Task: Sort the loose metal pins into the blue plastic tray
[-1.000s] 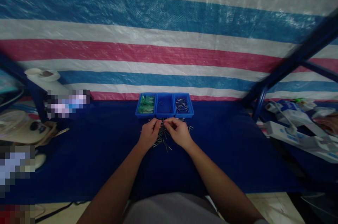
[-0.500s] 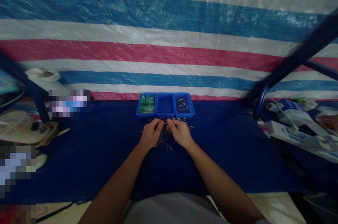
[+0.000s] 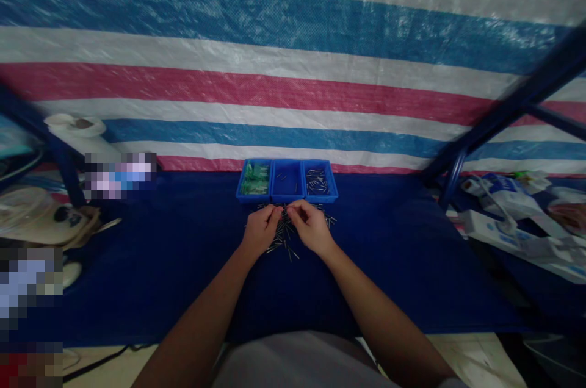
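Note:
My left hand (image 3: 263,228) and my right hand (image 3: 310,226) meet with pinched fingertips over a loose pile of thin metal pins (image 3: 284,235) on the dark blue surface. Whatever sits between the fingertips is too small to make out. Just beyond my hands stand three blue trays side by side. Green pieces, seemingly in clear plastic, fill the left tray (image 3: 240,190). A few pins lie in the middle tray (image 3: 287,188), and many short metal pins are spread in the right tray (image 3: 333,190).
A striped plastic sheet (image 3: 293,89) hangs behind the dark blue surface (image 3: 192,254). Blue metal bars (image 3: 494,101) slant at both sides. On the right lie a white power strip (image 3: 485,229) and plastic bags; on the left, a white roll (image 3: 85,135) and a clear container (image 3: 27,205).
My right hand's fingers have shifted slightly, its knuckles a little higher and its fingertips nearer the left ones. The trays and pile stay as they were.

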### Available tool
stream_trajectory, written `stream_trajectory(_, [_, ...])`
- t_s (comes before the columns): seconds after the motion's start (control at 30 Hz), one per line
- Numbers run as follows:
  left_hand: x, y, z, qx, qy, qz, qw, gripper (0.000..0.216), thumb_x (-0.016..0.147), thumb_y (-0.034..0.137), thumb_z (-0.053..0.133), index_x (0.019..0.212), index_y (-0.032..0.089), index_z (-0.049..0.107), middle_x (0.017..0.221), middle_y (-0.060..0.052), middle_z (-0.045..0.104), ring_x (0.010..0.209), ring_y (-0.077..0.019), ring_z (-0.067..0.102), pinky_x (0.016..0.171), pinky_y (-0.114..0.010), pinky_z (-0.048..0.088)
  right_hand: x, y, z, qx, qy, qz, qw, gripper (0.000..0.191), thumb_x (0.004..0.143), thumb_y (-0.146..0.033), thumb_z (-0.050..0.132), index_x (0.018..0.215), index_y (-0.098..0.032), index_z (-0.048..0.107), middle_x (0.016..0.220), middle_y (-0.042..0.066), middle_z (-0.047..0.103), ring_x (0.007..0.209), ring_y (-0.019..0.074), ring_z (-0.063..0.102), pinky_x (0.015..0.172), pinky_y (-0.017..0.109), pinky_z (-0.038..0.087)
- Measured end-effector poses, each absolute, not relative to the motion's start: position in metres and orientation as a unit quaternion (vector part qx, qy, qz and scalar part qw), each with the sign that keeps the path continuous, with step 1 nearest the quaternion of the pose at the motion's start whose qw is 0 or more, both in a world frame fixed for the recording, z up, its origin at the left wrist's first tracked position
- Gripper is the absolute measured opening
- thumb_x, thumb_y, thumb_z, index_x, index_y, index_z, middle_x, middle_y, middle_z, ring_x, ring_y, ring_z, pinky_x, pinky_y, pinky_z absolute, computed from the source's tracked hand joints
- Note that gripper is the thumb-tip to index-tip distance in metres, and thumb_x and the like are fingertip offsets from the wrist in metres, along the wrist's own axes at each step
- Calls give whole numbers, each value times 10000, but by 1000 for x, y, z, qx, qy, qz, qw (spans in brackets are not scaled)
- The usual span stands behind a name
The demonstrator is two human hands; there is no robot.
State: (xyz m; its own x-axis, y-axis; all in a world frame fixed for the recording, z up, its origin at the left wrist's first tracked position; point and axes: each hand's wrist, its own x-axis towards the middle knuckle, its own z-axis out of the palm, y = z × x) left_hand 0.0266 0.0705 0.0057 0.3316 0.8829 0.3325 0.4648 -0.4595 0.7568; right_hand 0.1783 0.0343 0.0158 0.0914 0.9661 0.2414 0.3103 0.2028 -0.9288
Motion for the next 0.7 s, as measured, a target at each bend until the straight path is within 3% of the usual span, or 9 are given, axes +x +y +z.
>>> stream_trajectory(0.17, [26, 70, 7, 768, 435, 376, 283, 373, 930, 388, 401, 685, 160, 563, 561, 26, 534, 523, -96, 495, 542, -215, 352, 178, 34, 15, -524, -561, 356, 533, 193, 864, -358, 540, 940, -195, 610, 704, 3, 594, 610, 135, 547, 571, 237, 445])
stream_trajectory(0.43, [27, 69, 7, 759, 438, 380, 295, 356, 926, 396, 401, 730, 163, 585, 570, 30, 542, 527, -98, 507, 542, -213, 370, 181, 33, 19, -556, -583, 327, 494, 270, 879, -396, 517, 722, -187, 583, 621, -8, 567, 566, 122, 510, 540, 228, 392])
stream_trajectory(0.7, [29, 67, 8, 748, 432, 387, 321, 248, 921, 378, 426, 928, 181, 577, 619, 32, 576, 546, -101, 539, 556, -208, 401, 181, 34, 18, -558, -571, 331, 503, 322, 895, -440, 485, 719, -185, 574, 614, -10, 570, 569, 123, 519, 558, 228, 393])
